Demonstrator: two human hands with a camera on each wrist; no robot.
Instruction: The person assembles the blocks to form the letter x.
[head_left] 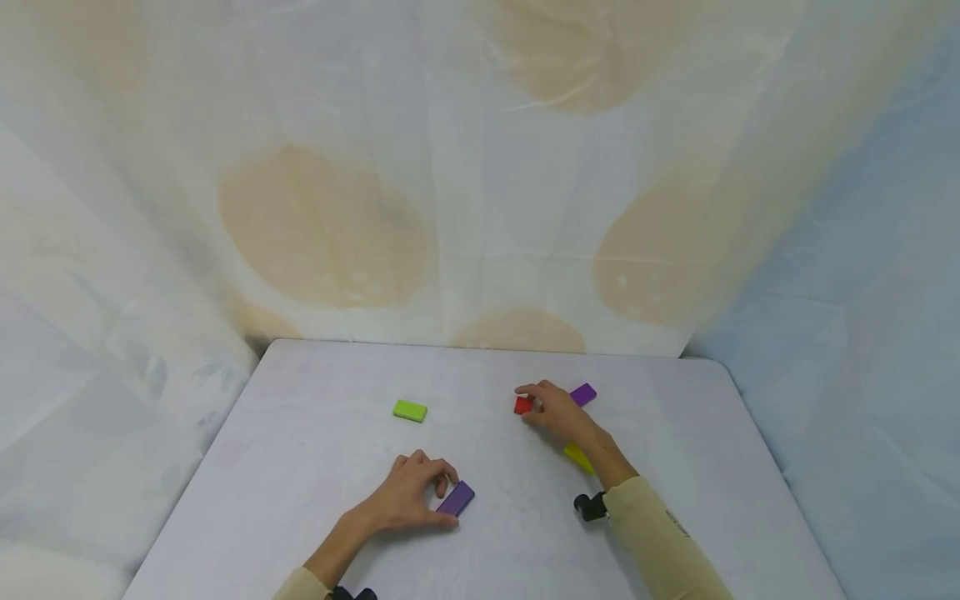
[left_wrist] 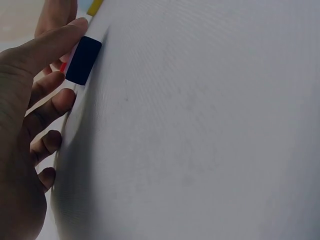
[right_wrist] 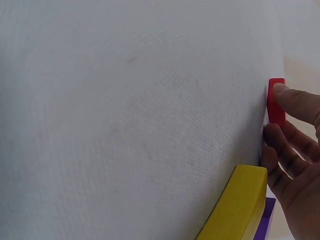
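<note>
Lying near the right hand [head_left: 558, 414]: possibly-arched yellow block [head_left: 578, 457].

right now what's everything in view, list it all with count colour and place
purple block: 1, purple, near middle of the table, at the left hand's fingertips
red block: 1, red, right of centre, touched by the right hand's fingers
second purple block: 1, purple, just beyond the right hand
yellow block: 1, yellow, partly hidden under the right wrist
green block: 1, light green, lying alone left of centre
table: 1, pale grey-white
backdrop cloth: 1, white with tan blotches, behind and beside the table
left hand: 1, fingers curled, thumb and fingertips on the purple block
right hand: 1, beige sleeve, fingertips on the red block
</note>
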